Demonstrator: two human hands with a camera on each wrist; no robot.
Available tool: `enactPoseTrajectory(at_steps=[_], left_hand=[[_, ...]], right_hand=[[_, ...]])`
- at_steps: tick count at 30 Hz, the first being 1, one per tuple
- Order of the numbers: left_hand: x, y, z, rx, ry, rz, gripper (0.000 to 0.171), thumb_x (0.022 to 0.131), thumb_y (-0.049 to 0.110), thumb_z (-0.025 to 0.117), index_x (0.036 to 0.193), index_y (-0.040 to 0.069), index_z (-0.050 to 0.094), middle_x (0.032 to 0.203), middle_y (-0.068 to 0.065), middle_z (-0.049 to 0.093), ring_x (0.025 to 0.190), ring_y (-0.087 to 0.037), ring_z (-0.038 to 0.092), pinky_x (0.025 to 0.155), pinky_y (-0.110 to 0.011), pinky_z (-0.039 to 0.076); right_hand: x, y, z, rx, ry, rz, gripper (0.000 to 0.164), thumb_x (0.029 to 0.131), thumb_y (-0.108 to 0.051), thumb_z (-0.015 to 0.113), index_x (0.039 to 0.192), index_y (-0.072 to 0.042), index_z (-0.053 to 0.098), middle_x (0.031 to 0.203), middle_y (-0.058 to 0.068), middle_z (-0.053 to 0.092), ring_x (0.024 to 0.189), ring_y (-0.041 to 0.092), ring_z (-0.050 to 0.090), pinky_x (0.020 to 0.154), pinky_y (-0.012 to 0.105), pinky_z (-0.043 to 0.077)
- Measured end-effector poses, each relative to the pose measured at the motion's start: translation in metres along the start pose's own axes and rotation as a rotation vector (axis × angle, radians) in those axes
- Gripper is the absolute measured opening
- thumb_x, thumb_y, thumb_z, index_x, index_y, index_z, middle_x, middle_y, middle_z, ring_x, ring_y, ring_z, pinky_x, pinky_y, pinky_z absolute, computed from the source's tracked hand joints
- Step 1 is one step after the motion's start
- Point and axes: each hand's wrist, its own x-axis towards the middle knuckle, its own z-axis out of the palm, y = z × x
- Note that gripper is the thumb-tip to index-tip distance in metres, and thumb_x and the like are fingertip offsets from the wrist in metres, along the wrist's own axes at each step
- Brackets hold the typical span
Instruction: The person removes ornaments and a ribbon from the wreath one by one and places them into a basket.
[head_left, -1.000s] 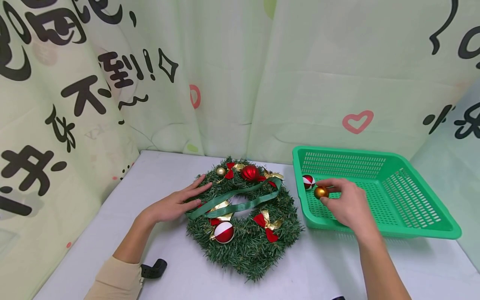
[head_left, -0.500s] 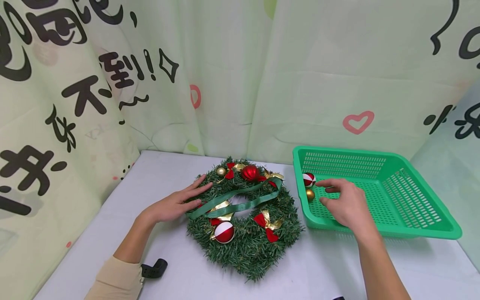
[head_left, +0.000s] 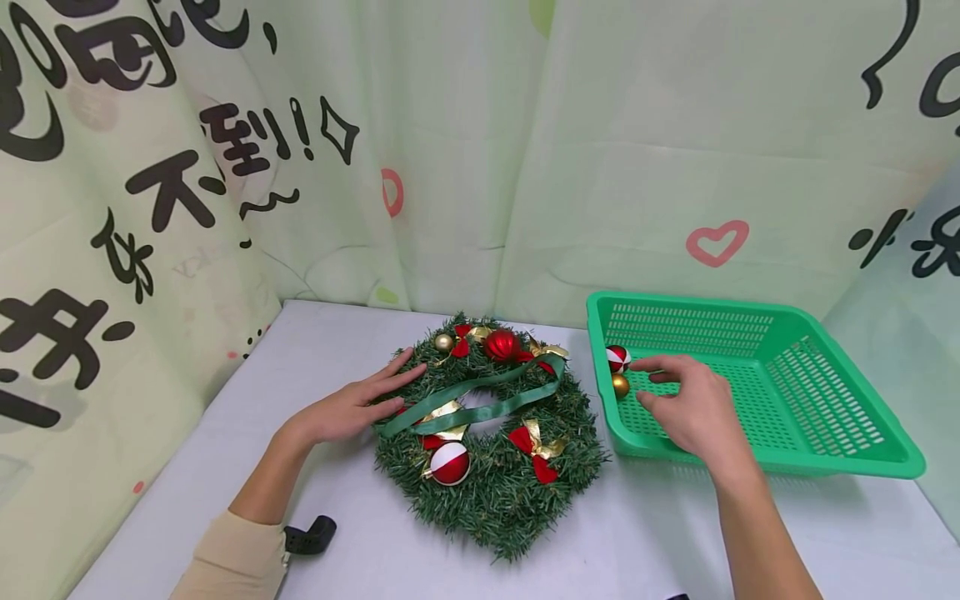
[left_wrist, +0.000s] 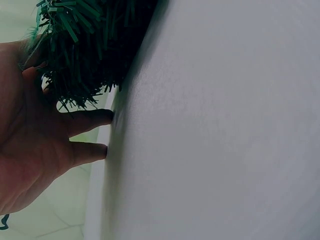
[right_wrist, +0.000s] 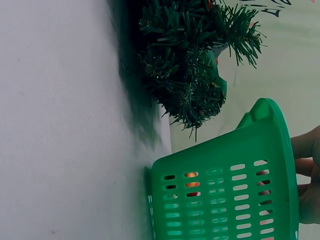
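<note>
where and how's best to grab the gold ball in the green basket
I'd pinch the gold ball around its rounded upper half, coming from above and the right. It's smooth and round with no handle showing; the basket's left wall is close on its left and the red-and-white ball sits just behind it, while its right side looks freer.

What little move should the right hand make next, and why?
Perhaps lift the right hand from the green basket toward the wreath: it holds nothing, the gold ball lies in the basket beside a red-and-white ball, and the wreath bears a ribbed red ball.
</note>
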Motion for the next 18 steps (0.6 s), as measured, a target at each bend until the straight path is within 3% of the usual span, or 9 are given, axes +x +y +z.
enactPoseTrajectory(at_steps=[7, 18], left_hand=[[0.001, -0.004, 0.001, 0.008, 0.004, 0.005, 0.057, 0.112, 0.031, 0.049, 0.166, 0.031, 0.029, 0.177, -0.003, 0.003, 0.162, -0.036, 0.007, 0.123, -0.067, 0.022], [0.0, -0.003, 0.001, 0.011, 0.005, -0.003, 0.057, 0.112, 0.032, 0.049, 0.166, 0.032, 0.029, 0.177, -0.002, 0.003, 0.163, -0.035, 0.007, 0.123, -0.067, 0.021]], right_hand=[[-0.001, -0.002, 0.0, 0.015, 0.021, -0.016, 0.035, 0.096, -0.015, 0.071, 0.131, -0.012, 0.072, 0.137, 0.025, 0.061, 0.104, 0.045, 0.074, 0.087, 0.057, 0.058], [-0.006, -0.011, -0.001, 0.062, 0.062, -0.026, 0.036, 0.096, -0.014, 0.073, 0.133, -0.012, 0.071, 0.131, 0.02, 0.065, 0.102, 0.042, 0.075, 0.084, 0.052, 0.06]])
